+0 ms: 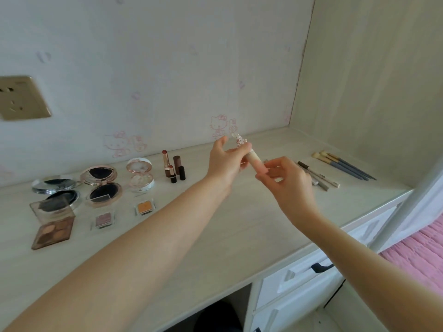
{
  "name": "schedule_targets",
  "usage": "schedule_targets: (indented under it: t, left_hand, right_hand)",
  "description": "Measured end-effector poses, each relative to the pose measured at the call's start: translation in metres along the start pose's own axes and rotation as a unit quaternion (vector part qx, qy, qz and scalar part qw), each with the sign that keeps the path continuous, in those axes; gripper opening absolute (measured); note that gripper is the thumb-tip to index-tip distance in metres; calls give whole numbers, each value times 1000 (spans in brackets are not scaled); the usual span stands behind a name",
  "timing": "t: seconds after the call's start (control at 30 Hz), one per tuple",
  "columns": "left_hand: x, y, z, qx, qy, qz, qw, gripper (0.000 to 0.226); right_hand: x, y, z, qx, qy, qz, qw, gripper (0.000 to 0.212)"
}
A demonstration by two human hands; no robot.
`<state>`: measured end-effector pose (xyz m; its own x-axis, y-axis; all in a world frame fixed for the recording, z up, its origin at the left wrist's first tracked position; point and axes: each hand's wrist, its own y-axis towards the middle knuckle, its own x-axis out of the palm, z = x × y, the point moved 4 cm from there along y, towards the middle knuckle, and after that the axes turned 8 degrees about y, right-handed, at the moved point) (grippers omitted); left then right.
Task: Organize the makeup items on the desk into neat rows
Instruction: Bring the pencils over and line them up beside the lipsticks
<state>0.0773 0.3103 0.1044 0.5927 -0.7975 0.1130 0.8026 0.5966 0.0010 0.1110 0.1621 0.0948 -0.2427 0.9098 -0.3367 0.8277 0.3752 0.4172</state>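
Head view: I see both hands raised over the middle of the desk (215, 236), sharing one pale cream tube (255, 159) with a clear decorated cap. Left hand (225, 164) grips the cap end, fingers curled round it, thumb sticking up. Right hand (287, 180) pinches the tube's lower end between thumb and fingertips. Tube is tilted and held off the desk, well short of the back edge.

Open containers toward the left end: silver compact (56, 190) with dark pan, rose-gold compact (102, 185) with dark pan, small pink-white compact (140, 174) with pale pan. Near the front of those: brown eyeshadow palette (52, 230) with clear lid up, four brown pans inside; small clear pot of mauve shadow (103, 220); small clear pot of orange shadow (144, 207).

Lipsticks (173, 167) stand upright in a cluster right of the pink compact, two uncapped showing red.

Toward the right end: pencils (318, 176) lying side by side, partly hidden by my right hand; brushes (345, 165) with blue-grey handles lying parallel near the back right corner.

Both forearms bare, reaching in from the front edge.
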Motion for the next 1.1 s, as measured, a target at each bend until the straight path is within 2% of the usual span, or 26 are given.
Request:
schedule_targets:
  t: [0.17,0.3,0.47,0.67,0.97,1.1]
  left_hand:
    - [-45,-33,4,-19,-39,-21,999,29]
    - [-81,-55,-2,-25,-63,-13,998,36]
    - [-119,-86,-7,-19,-41,-12,999,41]
    - [-164,-112,-11,-20,-59,59,996,34]
    - [-217,-143,-19,-8,-22,102,995,27]
    - [-235,-152,-23,2,-8,130,992,24]
  right_hand:
    - [30,-22,-23,14,40,-22,999,16]
    - [56,-41,-36,27,61,-51,996,17]
    - [86,-66,-51,23,57,-92,994,20]
    - [126,-93,-69,29,78,-133,988,17]
    - [177,-124,-89,48,101,-182,977,31]
    - [194,-132,-89,43,93,-206,973,28]
